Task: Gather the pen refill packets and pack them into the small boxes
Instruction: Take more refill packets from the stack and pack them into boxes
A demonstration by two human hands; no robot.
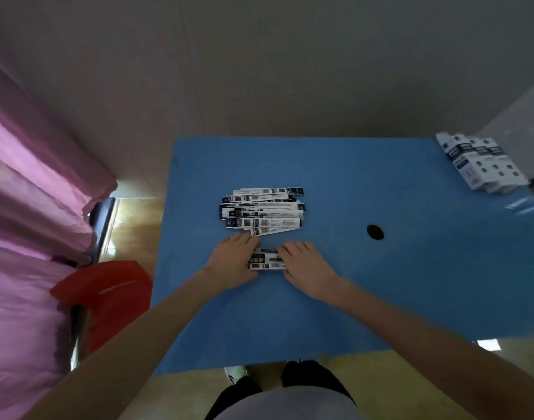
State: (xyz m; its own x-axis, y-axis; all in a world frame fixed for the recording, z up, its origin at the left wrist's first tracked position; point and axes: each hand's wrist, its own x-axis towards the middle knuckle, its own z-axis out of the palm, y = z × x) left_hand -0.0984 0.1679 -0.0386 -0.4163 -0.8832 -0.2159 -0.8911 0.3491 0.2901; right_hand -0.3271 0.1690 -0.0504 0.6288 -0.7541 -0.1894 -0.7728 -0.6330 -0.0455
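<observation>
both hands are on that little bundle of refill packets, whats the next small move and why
Probably square the small bundle between the left hand and right hand, then lift it. Both hands already flank it, the loose pile lies just beyond, and the small boxes sit at the far right corner.

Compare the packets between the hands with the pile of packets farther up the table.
The bundle between the hands is small, squared up, and held at both ends by the left hand and right hand. The loose pile is larger, untidily fanned, and untouched. Both lie on the blue table, lengthwise left to right, printed black and white.
</observation>
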